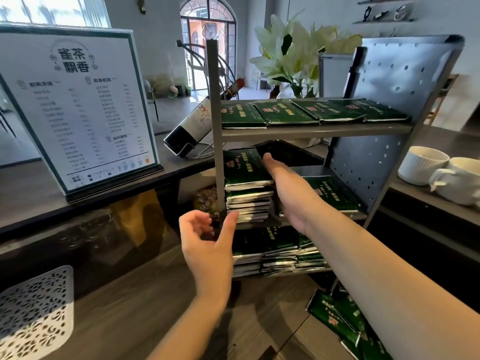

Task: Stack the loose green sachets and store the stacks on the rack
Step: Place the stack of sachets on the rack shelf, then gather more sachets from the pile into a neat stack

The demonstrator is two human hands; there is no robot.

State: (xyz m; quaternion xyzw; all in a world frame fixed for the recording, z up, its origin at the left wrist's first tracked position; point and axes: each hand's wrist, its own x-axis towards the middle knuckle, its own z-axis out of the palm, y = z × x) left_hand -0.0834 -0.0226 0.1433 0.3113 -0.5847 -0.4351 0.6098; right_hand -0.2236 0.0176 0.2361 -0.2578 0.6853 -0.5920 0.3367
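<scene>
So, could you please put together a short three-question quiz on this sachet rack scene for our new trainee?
1. True or false: the top shelf of the rack holds a row of green sachets.
2. Which hand reaches into the middle shelf beside the tall stack: A) left hand B) right hand?
3. Where do loose sachets still lie?

Key: 1. True. 2. B. 3. On the counter, at lower right, partly hidden under the right forearm.
</scene>
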